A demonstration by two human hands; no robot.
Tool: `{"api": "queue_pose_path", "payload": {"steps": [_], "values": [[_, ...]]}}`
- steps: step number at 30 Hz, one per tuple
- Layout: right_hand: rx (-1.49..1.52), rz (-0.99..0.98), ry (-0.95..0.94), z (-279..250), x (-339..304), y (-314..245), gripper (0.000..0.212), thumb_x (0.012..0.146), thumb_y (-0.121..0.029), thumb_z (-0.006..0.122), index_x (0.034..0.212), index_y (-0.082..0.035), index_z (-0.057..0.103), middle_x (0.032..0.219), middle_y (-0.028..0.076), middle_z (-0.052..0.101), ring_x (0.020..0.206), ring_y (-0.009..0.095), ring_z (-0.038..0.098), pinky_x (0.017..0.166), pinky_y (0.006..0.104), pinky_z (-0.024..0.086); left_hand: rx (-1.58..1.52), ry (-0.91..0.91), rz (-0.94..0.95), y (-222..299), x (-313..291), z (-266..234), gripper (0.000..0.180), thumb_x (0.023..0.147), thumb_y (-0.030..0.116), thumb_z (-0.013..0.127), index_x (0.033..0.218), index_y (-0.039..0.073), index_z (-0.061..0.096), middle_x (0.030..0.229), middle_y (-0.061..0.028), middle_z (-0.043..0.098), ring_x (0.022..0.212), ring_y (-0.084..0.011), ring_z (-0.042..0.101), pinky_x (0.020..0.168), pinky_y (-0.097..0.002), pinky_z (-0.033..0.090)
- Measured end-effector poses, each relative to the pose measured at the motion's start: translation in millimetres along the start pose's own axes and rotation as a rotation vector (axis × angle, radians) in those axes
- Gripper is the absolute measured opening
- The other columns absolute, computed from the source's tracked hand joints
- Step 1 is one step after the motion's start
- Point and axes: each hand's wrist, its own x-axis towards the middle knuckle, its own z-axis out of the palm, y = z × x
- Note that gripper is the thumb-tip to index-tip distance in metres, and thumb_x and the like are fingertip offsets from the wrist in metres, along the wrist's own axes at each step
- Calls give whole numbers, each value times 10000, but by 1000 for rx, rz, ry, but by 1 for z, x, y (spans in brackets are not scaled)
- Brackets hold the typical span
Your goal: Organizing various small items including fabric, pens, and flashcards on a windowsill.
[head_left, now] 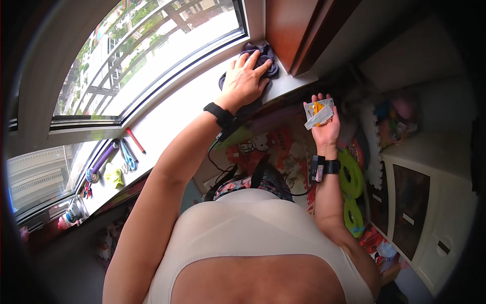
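On the white windowsill (174, 96), my left hand (245, 81) lies palm down on a crumpled dark purple cloth (268, 53). Its fingers are spread and press the cloth near the sill's right end, beside a brown wooden panel. My right hand (326, 133) is palm up at the right, past the sill's edge. It holds a few small flat items: a pale, clear-looking packet (310, 109) with something orange (318, 108) on or in it, and a whitish strip (319, 118) across them. Their exact kind is too small to tell.
A red pen-like stick (135, 141), blue scissors (128, 156), a purple tube (105, 154) and a yellow-green item (114, 175) lie along the sill's left part. The window (152, 55) borders it. Bright green rings (350, 175) and a pale cabinet (430, 172) stand at right.
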Motion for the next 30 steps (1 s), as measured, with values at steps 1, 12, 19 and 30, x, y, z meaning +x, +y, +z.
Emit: {"api": "queue_pose_path", "payload": {"steps": [1,12,19,30], "values": [[-6,20,-2,1,1,-1,423,1044,-331,345,1379,-98,456,1352,131,532,1290,339,484,1131,608,291,-16,10,-15,8,9,0,449,918,347,593,1344,208,573,1465,-134,446,1341,-338,392,1081,-470,325],[-72,30,18,26,13,9,453,1046,-315,311,1422,-82,412,1406,147,492,1318,336,462,1156,614,247,120,2,-421,-72,-233,-81,356,900,225,625,1253,183,645,1345,-84,572,1229,-306,507,1016,-426,388],[-61,-3,-17,16,5,4,450,1041,-309,328,1419,-82,420,1405,140,493,1321,333,459,1166,605,240,200,58,-633,-94,-252,-71,430,899,272,611,1302,122,593,1391,-160,519,1249,-349,473,1016,-457,378],[34,21,-52,15,-8,9,416,1050,-291,321,1379,-81,463,1383,137,516,1304,327,477,1160,605,250,-1,13,-51,7,-47,-15,364,887,262,623,1229,141,643,1376,-102,539,1255,-282,476,992,-432,391]]}}
